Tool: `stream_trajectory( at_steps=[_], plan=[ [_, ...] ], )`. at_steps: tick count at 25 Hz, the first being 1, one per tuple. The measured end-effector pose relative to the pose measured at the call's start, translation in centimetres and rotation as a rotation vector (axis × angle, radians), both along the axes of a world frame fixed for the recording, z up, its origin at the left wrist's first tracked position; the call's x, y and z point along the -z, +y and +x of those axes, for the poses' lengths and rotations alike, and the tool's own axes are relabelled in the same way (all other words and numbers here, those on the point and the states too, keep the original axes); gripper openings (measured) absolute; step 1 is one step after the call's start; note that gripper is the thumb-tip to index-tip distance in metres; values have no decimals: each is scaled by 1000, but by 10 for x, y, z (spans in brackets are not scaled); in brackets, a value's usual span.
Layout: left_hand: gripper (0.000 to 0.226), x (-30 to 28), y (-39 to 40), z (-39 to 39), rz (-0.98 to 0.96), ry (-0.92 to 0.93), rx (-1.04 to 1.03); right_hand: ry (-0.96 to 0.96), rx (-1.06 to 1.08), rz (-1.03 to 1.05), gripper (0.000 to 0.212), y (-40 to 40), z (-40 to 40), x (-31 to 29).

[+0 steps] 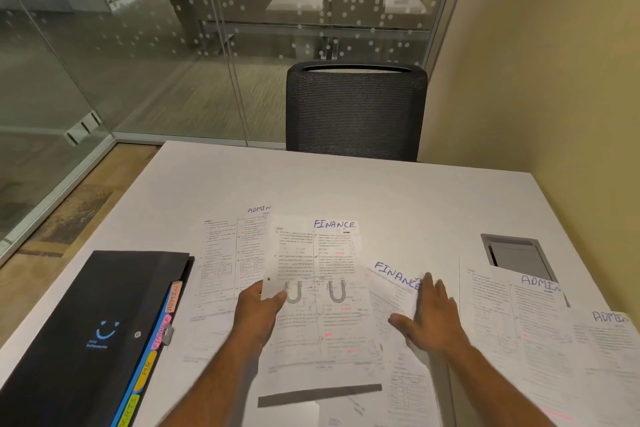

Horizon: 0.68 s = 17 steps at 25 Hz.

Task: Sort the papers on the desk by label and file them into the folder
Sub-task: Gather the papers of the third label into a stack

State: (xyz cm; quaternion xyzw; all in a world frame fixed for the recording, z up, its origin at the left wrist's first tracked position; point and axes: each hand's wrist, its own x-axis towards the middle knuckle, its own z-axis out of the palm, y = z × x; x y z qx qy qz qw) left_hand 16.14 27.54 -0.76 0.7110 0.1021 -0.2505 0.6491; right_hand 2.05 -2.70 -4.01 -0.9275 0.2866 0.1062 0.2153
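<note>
A printed sheet labelled FINANCE [322, 288] is lifted off the desk, pinched at its left edge by my left hand [258, 308]. My right hand [429, 319] lies flat with spread fingers on a second FINANCE sheet [394, 288] to its right. An ADMIN sheet [221, 253] lies on the desk to the left, partly under the lifted page. Two more ADMIN sheets [512, 315] [602, 347] lie at the right. A black folder [93, 333] with coloured tabs reading ADMIN, FINANCE and HR rests shut at the left.
The white desk [346, 184] has a grey cable hatch [516, 253] at the right. A black mesh chair [353, 107] stands behind the far edge. Glass walls run along the left and back, a beige wall along the right.
</note>
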Motion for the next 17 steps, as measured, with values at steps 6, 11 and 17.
stream_trajectory(
  at_steps=[6,11,17],
  plan=[
    [30,8,5,5,16,-8,4,101,-58,-87,107,21,2,10],
    [28,6,8,0,4,-22,25,-143,97,-65,94,43,5,11],
    [26,-5,13,-10,-34,-29,17,-407,559,415,92,66,3,-29]
  ],
)
